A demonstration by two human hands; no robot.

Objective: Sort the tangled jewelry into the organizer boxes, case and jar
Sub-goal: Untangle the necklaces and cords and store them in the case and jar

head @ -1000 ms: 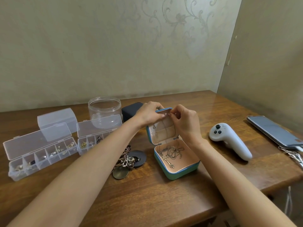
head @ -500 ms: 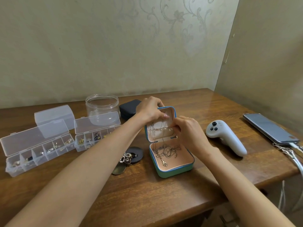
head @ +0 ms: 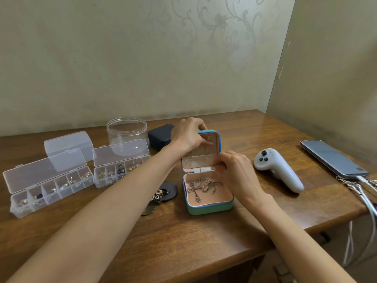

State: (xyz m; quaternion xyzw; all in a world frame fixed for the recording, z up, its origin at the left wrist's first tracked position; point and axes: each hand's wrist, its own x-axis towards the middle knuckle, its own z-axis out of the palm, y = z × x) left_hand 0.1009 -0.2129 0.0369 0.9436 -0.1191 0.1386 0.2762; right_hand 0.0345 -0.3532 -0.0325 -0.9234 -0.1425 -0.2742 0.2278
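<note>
A teal jewelry case [head: 210,208] stands open mid-table, pink inside, with tangled silver chains and a cross pendant [head: 201,187] in its tray. My left hand [head: 188,134] grips the top edge of the upright lid [head: 212,148]. My right hand [head: 234,172] pinches the elastic pocket band at the lid's lower edge, where a thin chain hangs. Two clear organizer boxes [head: 51,188] [head: 120,170] lie open at the left with small pieces in their compartments. A clear jar [head: 127,131] stands behind them. A small tangle of jewelry [head: 158,196] lies left of the case.
A closed clear box [head: 68,142] and a dark blue case [head: 160,136] sit at the back. A black round lid [head: 170,192] lies under the tangle. A white controller [head: 278,169] and a phone [head: 332,158] with cables lie right, near the table edge.
My right hand has dropped from the lid's top to its lower pocket band. My left hand still holds the lid's top edge. The camera view shifted slightly.
</note>
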